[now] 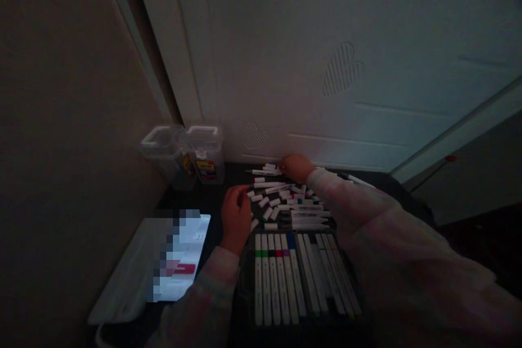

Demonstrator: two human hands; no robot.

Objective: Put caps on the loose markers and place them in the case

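We count two hands over the table [207, 198]. The right hand [299, 167] is at the far edge, fingertips at the end of a white marker [267, 172]; whether its grip is closed on it, we cannot tell. That marker lies crosswise, its dark tip to the left. The left hand [235, 217] is curled beside the pile's left side; we cannot tell whether its grip holds anything.

The pile of loose markers [310, 220] and caps [267, 214] overlaps too much to count; most markers lie crosswise. In one case [247, 283] we count six banded markers [265, 283] at left, long axes pointing away; those at right are too dim to count. Left stand two clear containers [210, 147] and one lit phone [199, 236].
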